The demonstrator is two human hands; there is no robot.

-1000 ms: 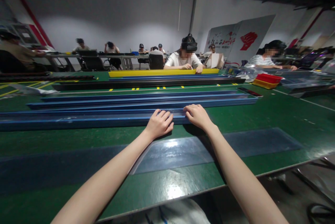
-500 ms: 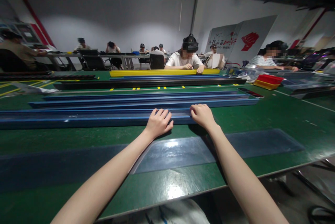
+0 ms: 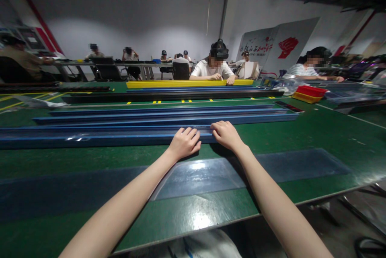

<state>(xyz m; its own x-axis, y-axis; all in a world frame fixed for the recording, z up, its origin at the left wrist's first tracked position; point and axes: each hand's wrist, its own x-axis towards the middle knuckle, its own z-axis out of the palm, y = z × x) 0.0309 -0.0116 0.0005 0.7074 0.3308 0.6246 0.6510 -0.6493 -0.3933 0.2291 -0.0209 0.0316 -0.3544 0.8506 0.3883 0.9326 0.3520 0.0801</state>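
A long blue channel rail (image 3: 90, 137) lies across the green table (image 3: 316, 129), its right end just in front of me. My left hand (image 3: 184, 143) rests on the rail's near edge with fingers curled over the top. My right hand (image 3: 225, 134) grips the rail's right end, fingers bent over it. Both hands sit close together, a small gap between them. More blue rails (image 3: 169, 115) lie parallel behind it.
A dark translucent mat (image 3: 271, 169) lies on the near table. Black and yellow rails (image 3: 187, 84) lie farther back. Red and yellow bins (image 3: 309, 92) stand at the right. Several seated people work at the far side and at other tables.
My right hand slid right along the rail end, then came back left toward my left hand. My left hand stayed nearly in place.
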